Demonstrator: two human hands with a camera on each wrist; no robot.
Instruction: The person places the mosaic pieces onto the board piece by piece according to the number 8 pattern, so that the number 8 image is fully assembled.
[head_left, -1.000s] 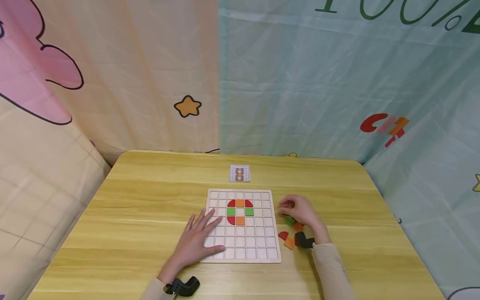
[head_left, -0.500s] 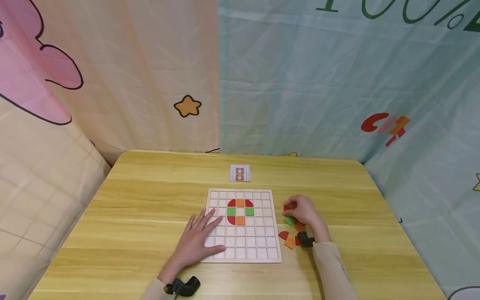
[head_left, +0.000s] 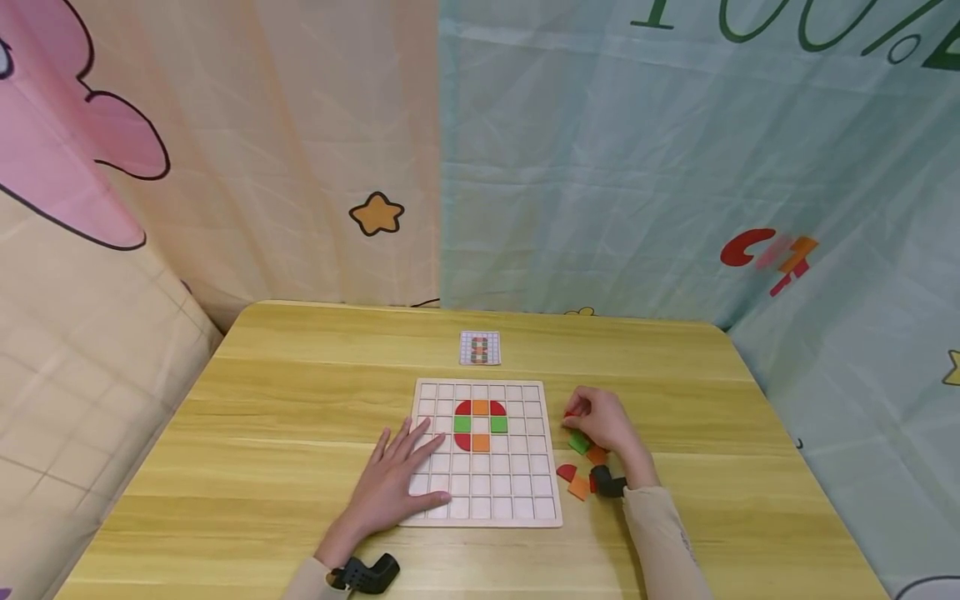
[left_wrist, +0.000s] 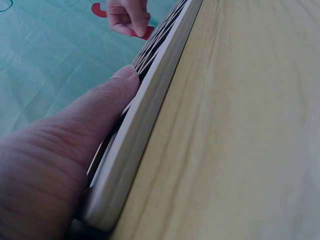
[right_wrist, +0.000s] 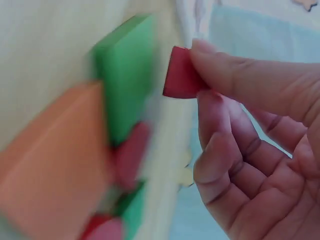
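Observation:
My right hand [head_left: 602, 418] pinches a red piece [right_wrist: 181, 75] with one curved edge between thumb and fingertips, just right of the board. Below that hand lie a green square [head_left: 578, 442] and an orange square [head_left: 597, 454]. Spread out flat, my left hand [head_left: 393, 479] rests on the left side of the white gridded board [head_left: 525, 492], its thumb along the near edge. Red quarter-rounds, orange squares [head_left: 480, 407] and green squares [head_left: 498, 424] form a ring in the grid around one bare cell; the ring's lower right corner is bare too.
A small card [head_left: 480, 348] printed with a coloured grid pattern lies beyond the board. Right of the board are a loose red piece [head_left: 567, 472] and an orange square [head_left: 578, 487]. Printed curtains [head_left: 600, 167] hang behind the wooden table [head_left: 300, 375].
The red piece has come into sight between my right fingertips, and that hand has shifted only slightly above the loose pieces. My left hand has stayed in place on the board.

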